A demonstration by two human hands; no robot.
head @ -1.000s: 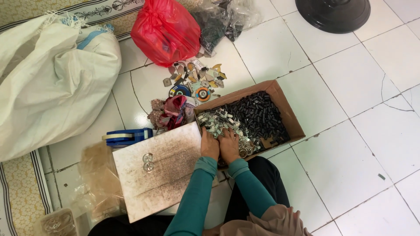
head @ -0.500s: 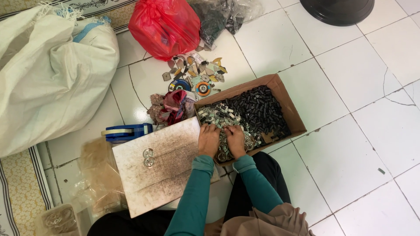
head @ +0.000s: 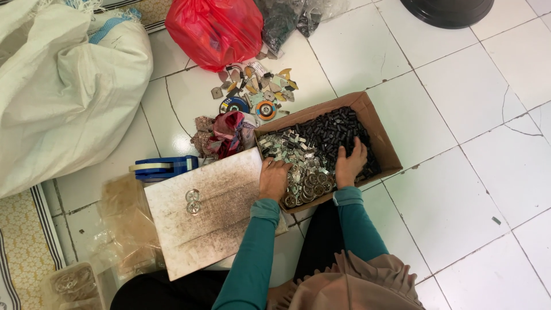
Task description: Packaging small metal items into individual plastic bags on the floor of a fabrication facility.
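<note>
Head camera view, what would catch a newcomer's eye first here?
Probably the open cardboard box at the centre, heaped with small black and silvery metal parts, with the left hand and the right hand both down in it. Next, the bright red plastic bag at the top and the big white sack filling the left side of the tiled floor.

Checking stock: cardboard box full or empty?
Nearly full: the cardboard box holds black pieces and silver metal parts across its floor.

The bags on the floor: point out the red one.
It is the red plastic bag at the top, tied shut, between the big white sack and the clear bag.
</note>
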